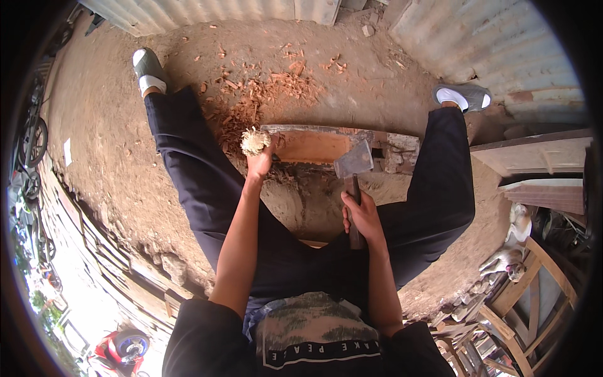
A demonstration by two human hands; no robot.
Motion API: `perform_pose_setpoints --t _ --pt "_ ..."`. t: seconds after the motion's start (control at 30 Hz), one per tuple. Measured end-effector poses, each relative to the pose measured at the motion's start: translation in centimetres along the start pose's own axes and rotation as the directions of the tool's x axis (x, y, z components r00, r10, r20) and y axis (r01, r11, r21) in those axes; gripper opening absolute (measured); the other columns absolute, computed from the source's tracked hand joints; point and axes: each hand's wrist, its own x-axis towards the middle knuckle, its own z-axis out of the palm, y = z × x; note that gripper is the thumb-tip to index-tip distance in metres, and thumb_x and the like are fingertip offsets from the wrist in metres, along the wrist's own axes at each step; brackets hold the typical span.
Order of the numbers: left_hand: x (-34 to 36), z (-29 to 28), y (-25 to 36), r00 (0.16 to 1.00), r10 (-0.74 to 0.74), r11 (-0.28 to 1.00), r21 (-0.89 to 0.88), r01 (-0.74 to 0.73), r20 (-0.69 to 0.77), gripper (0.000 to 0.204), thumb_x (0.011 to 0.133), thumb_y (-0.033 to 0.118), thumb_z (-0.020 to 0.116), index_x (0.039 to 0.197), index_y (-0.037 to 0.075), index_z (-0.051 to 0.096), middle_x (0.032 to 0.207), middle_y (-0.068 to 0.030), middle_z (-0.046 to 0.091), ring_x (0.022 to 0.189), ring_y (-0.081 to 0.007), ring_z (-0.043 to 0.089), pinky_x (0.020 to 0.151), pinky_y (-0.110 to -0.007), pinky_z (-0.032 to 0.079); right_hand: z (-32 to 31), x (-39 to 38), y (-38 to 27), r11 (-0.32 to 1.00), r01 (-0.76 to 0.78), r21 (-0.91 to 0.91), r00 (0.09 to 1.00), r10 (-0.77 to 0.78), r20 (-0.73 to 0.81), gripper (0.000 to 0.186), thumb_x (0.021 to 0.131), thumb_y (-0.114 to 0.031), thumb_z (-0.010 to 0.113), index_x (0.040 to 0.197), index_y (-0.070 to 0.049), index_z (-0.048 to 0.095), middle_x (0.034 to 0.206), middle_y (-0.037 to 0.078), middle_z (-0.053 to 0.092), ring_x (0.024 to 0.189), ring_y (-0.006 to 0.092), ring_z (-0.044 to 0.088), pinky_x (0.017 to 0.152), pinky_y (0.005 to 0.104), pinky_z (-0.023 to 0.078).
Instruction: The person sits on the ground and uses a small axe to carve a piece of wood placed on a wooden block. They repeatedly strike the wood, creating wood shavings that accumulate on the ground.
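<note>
right hand [364,217]: one, centre of frame, fingers wrapped around the dark handle of a hatchet-like tool [355,159]; broad grey metal head upward, overlapping the trough; contact cannot be told.

left hand [259,163]: one, left of centre, clamped around a pale tufted piece [255,141]; frayed end up, lower part hidden by the fingers.

wooden trough [313,147]: one, hollowed, reddish inside, upper centre, between the knees; left end partly covered by the left hand, right part by the metal head.

wood chips [295,88]: reddish scatter, upper centre, on bare earth.

dark trousers [201,169]: legs spread, flanking the trough.

corrugated sheets [490,50]: upper right and upper left.

boards [546,154]: stacked, right edge.

animals [505,261]: two, right edge, lying beside a wooden frame [534,283].

motorbike [119,349]: red, lower left.

shirt [320,327]: dark, bottom centre; printed landscape-like panel, one line of pale capitals, upside down.
</note>
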Motion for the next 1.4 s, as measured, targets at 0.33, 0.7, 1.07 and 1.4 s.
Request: perform_pose_setpoints --t 0.33,0.7,1.07,1.4 --pt "0.0 0.4 -1.8 0.949 0.289 0.905 0.288 -0.313 0.123 0.027 0.096 0.029 0.065 0.098 0.002 0.067 0.084 -0.0080 0.065 0.079 -0.0235 0.059 0.074 -0.042 0.049 5.0 -5.2 -13.9 0.900 0.417 -0.128 0.909 -0.412 0.061 0.027 0.103 -0.027 0.064 0.108 -0.001 0.057 0.066 0.005 0.057 0.048 0.0125 0.055 0.045 0.0304 0.045" --pt "-1.7 0.5 -0.6 0.887 0.376 0.859 0.260 -0.442 0.266 0.026 0.083 0.021 0.072 0.105 0.007 0.071 0.098 -0.0106 0.073 0.097 -0.0284 0.069 0.090 -0.042 0.053 8.4 1.1 -8.9 0.562 0.592 -0.577 0.803 -0.467 0.369 0.024 0.102 -0.022 0.063 0.104 -0.001 0.052 0.066 0.006 0.055 0.047 0.0139 0.055 0.043 0.0311 0.041" --pt "-8.1 2.5 3.6 0.526 0.569 0.676 0.004 -0.737 0.633 0.043 0.070 0.024 0.079 0.105 -0.001 0.069 0.097 -0.0179 0.069 0.090 -0.0392 0.065 0.089 -0.045 0.050 2.2 -4.4 -6.7 0.958 0.176 -0.225 0.984 -0.162 0.078 0.025 0.104 -0.027 0.061 0.106 -0.004 0.053 0.064 0.001 0.053 0.046 0.0097 0.052 0.041 0.0283 0.042" --pt "-1.3 -1.0 -0.8 0.986 0.159 0.960 0.227 -0.164 0.040 0.023 0.098 0.022 0.066 0.102 0.000 0.064 0.096 -0.0077 0.068 0.088 -0.0255 0.061 0.082 -0.037 0.049 -0.8 -4.3 -2.7 0.990 0.023 -0.137 0.997 -0.032 -0.064 0.023 0.104 -0.027 0.060 0.103 -0.005 0.055 0.065 0.001 0.053 0.047 0.0109 0.053 0.043 0.0290 0.045"
